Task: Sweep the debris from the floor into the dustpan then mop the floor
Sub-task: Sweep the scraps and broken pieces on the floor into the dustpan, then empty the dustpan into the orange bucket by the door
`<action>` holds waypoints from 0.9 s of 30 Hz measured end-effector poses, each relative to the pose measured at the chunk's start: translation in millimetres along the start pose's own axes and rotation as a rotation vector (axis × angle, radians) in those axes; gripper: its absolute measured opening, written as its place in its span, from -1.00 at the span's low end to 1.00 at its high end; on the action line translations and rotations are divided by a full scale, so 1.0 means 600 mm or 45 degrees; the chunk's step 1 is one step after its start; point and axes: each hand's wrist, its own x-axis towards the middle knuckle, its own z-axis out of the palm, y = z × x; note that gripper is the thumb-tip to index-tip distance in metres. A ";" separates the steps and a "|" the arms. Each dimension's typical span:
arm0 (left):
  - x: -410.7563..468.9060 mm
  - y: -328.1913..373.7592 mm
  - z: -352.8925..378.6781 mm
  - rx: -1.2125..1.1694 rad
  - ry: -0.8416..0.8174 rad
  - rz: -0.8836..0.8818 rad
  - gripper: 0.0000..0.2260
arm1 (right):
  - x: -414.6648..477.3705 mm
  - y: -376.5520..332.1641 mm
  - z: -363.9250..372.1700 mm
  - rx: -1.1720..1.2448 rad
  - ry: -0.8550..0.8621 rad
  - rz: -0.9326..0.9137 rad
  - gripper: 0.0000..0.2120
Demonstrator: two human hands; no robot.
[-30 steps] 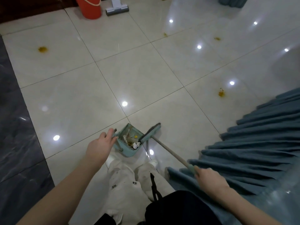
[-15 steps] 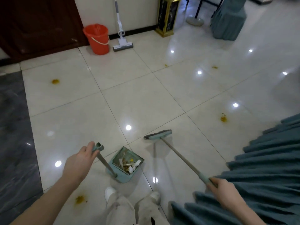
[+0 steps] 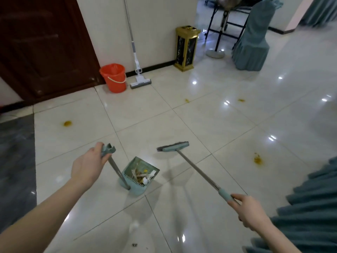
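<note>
My left hand (image 3: 87,167) grips the top of the teal dustpan's long handle. The dustpan (image 3: 139,177) stands on the pale tiled floor between my hands, tipped back, with paper scraps and crumbs inside. My right hand (image 3: 249,212) holds the teal grip of the broom handle. The broom head (image 3: 173,147) hovers just beyond the dustpan, apart from it. Yellow stains mark the floor at the left (image 3: 67,123), at the right (image 3: 258,159) and farther back (image 3: 241,100). A small dark speck (image 3: 134,244) lies near the bottom edge. A mop (image 3: 140,82) leans on the wall beside an orange bucket (image 3: 114,77).
A dark wooden door (image 3: 45,48) fills the upper left. A gold bin (image 3: 187,47) stands by the wall, with a covered chair (image 3: 252,37) and a metal stand behind it. Teal draped cloth (image 3: 313,207) hangs at the right. A dark marble strip (image 3: 16,161) borders the left.
The view has risen and moved back from a crouch. The dustpan was tipped upright by its handle, and the broom head lifted away from its mouth.
</note>
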 end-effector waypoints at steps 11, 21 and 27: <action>0.356 -0.024 0.030 -0.086 0.120 -0.141 -0.77 | 0.249 -0.301 -0.104 -0.042 0.032 -0.189 -0.74; 0.701 -0.070 -0.008 -0.070 0.156 -0.223 -0.76 | 0.504 -0.609 -0.184 -0.068 -0.028 -0.353 -0.74; 0.898 -0.077 -0.029 0.005 0.209 -0.275 -0.76 | 0.704 -0.771 -0.227 -0.054 -0.067 -0.463 -0.74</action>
